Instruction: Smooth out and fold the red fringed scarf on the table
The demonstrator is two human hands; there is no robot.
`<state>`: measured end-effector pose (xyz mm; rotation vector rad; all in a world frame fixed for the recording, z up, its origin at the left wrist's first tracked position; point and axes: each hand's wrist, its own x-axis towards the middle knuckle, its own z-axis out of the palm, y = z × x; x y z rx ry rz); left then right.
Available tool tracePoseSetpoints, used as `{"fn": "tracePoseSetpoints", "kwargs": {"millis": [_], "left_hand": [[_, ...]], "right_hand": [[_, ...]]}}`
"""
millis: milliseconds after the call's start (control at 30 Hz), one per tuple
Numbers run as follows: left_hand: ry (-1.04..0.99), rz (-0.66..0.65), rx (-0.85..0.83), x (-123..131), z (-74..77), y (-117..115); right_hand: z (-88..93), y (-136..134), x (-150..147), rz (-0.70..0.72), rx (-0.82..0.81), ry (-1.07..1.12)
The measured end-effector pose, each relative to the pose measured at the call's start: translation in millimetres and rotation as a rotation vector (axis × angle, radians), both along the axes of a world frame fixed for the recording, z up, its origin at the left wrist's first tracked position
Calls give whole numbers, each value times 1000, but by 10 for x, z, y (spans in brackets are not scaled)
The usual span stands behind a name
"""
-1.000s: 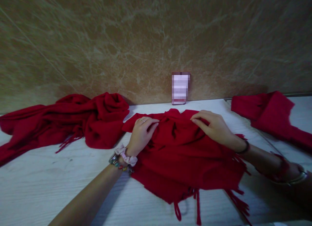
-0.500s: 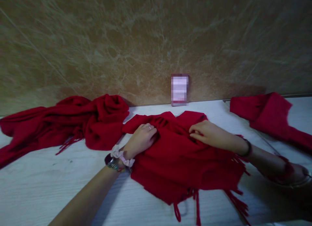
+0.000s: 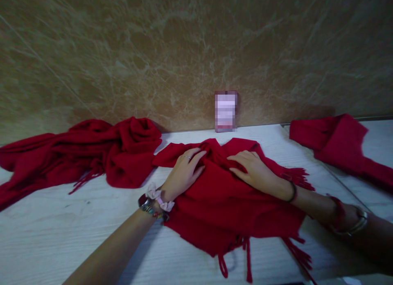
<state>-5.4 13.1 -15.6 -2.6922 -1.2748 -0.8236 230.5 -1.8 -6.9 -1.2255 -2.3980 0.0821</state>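
A red fringed scarf [image 3: 221, 207] lies crumpled in front of me, its upper part bunched in loose folds and its tassels hanging toward the near edge. On the left side of these folds rests my left hand [image 3: 186, 172], fingers stretched out over the cloth. My right hand [image 3: 251, 170] lies on the right side of the same folds, its fingers extended and apart, pointing toward my left hand. Both hands touch the fabric from above, and neither grips it. A watch and a scrunchie sit on my left wrist, and bands circle my right arm.
More bunched red cloth with tassels [image 3: 123, 154] spreads over the left of the white wood-look surface [image 3: 101, 231]. Another folded red piece [image 3: 334, 141] lies at the right. A small blurred rectangular item [image 3: 225, 111] leans on the brown marbled wall [image 3: 172, 51].
My fingers have uncurled and spread over the folds. Both hands have shifted slightly, the right one to the left, uncovering the tassels at the scarf's right side.
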Motion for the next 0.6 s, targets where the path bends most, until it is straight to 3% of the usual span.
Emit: {"fn": "tracePoseSetpoints", "kwargs": {"millis": [300, 467, 600], "left_hand": [[9, 70, -42, -6, -27, 30], [-8, 80, 63, -28, 24, 19], [-137, 177, 207, -142, 169, 21]], "right_hand": [[32, 29, 18, 14, 41, 185], [106, 42, 61, 10, 154, 261], [287, 66, 183, -94, 302, 362]]}}
